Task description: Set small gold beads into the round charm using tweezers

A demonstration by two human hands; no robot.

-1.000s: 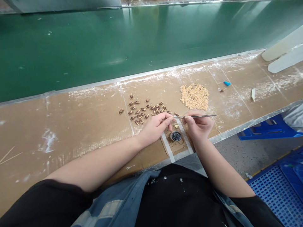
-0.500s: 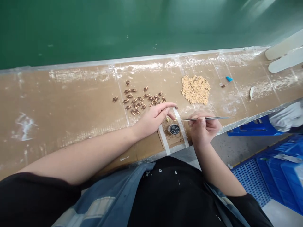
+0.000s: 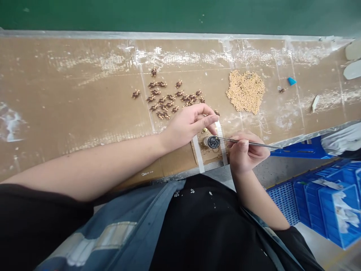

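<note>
My right hand [image 3: 248, 150] is closed around a pair of metal tweezers [image 3: 258, 144], held almost level. Their tip reaches the rim of a small round jar [image 3: 213, 142] with a dark top or contents. A tiny pale speck shows at the tip, too small to name. Over the far side of the jar, my left hand [image 3: 191, 122] is bent at the wrist, thumb and fingers apart; no object shows in it. Small brown-and-tan clustered pieces [image 3: 170, 97] lie beyond that hand, one of them [image 3: 217, 112] by its fingertips.
A flat heap of small tan beads or grains [image 3: 246, 92] lies right of the clusters. Farther right are a blue cap-like piece [image 3: 291, 81] and a white sliver [image 3: 315, 102]. White tape strips [image 3: 199, 154] flank the jar. Blue crates [image 3: 329, 210] stand below the table's right edge.
The tweezer tip has moved from just beyond the jar down to its rim. My left index finger has drawn back and curled, its thumb now showing. The camera view has shifted.
</note>
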